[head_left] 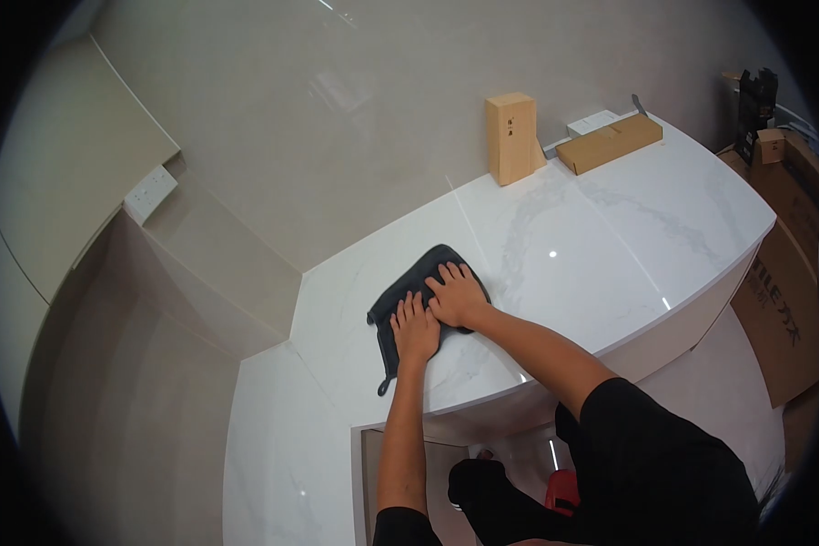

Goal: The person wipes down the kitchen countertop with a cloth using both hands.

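A dark cloth (425, 270) with a small hanging loop at its lower left corner lies on the white marbled counter (555, 218). My left hand (416, 332) presses flat on the cloth's left part, fingers stretched forward. Beside it, my right hand (455, 296) rests on the cloth's right part with its fingers spread. The two hands nearly touch at the thumbs. Part of the cloth is hidden beneath both palms.
Against the wall stands a wooden block (511, 136). To its right lie a flat cardboard box (610, 143) and a white item (591, 122). A white socket panel (150, 193) is at the left. Large cardboard (773, 300) leans beyond the counter's right edge.
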`<state>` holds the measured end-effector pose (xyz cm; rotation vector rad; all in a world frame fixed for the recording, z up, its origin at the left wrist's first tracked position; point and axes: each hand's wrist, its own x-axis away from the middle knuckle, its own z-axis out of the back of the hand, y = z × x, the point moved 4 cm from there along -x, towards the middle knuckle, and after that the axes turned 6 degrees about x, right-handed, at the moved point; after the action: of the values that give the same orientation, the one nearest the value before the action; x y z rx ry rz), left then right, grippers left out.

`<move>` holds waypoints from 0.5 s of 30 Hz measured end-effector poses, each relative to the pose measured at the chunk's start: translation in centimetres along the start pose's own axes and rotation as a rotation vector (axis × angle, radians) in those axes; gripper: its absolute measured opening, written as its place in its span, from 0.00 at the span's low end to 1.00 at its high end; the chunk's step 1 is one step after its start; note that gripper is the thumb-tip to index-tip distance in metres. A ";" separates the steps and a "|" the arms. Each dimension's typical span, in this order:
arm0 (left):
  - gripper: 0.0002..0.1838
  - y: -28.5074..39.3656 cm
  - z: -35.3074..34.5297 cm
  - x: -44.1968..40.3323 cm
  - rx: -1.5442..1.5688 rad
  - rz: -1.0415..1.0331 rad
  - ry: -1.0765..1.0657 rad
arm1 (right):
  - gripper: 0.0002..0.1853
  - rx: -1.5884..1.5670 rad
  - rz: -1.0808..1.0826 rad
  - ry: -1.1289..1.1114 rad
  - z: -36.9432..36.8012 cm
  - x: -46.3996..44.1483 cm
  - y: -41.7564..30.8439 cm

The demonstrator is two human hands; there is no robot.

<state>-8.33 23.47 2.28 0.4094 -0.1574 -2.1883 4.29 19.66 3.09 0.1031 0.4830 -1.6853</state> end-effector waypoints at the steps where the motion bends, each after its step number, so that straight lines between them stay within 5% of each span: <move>1: 0.31 -0.3 -0.2 -0.6 0.002 0.009 0.001 | 0.29 0.007 -0.021 0.020 -0.2 -0.6 0.1; 15: 0.32 0.5 0.1 0.4 0.003 0.076 0.090 | 0.29 0.068 -0.066 0.197 0.2 0.6 -0.1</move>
<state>-8.24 22.85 2.43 0.4952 -0.1248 -2.0914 4.16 19.00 3.08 0.3081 0.5810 -1.7659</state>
